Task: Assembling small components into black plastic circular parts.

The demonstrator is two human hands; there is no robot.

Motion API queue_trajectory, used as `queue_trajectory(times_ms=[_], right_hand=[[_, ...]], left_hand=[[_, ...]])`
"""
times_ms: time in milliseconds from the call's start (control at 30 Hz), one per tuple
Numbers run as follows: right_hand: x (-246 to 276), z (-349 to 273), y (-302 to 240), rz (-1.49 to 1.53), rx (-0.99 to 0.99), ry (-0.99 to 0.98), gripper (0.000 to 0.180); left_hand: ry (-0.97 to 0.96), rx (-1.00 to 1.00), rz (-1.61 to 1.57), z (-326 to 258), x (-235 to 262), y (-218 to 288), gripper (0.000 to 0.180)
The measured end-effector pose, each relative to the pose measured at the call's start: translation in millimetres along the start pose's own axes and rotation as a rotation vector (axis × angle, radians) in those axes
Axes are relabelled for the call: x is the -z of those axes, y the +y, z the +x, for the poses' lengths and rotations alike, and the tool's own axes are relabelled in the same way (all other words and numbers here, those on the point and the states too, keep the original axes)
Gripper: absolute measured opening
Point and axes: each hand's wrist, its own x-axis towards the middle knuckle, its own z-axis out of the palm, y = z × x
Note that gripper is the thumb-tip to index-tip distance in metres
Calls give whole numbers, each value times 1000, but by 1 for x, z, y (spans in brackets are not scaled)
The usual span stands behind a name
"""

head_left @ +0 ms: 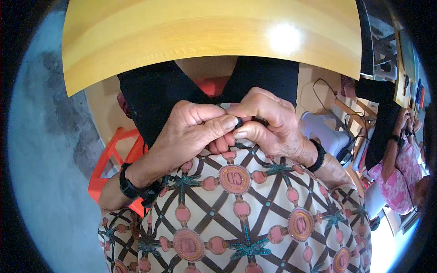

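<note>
Both my hands meet in front of my chest, below the table's near edge. A small black piece (237,123) shows between the fingertips; it is mostly hidden, and its kind cannot be made out. My left hand (195,125) is closed, its thumb and curled fingers pinching the piece. From the other side my right hand (268,119) is also closed, with thumb and forefinger on the same piece. Black bands circle both wrists. Behind the hands lie my patterned shirt (218,168) and black trousers (154,95).
A yellow wooden table (182,36) spans the top. At the left stands a red plastic stool (111,159) by a grey wall (41,136). Toward the right are a pale stool (325,132), dark cables (318,86) and another person in a pink top (400,177).
</note>
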Motion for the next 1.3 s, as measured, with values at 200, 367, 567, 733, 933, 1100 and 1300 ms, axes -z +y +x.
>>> queue_trajectory(times_ms=[200,367,567,733,933,1100,1300], right_hand=[[11,-1,-11,-38,-29,24,33],[8,-1,-16,-134,0,48,38],[8,0,-12,-207,63,68,35],[10,-2,-12,74,-167,70,30],[7,-4,-11,706,-580,193,20],[7,0,-1,926,-581,202,20],[6,-1,-4,919,-582,225,23]], left_hand=[[-34,-65,-51,4,3,13,28],[14,-73,-12,5,5,11,28],[51,-39,-22,5,3,7,28],[45,-17,-18,3,6,7,25],[187,-482,-121,5,-1,-5,33],[201,-827,386,22,6,-1,36],[149,-695,127,26,9,-3,26]])
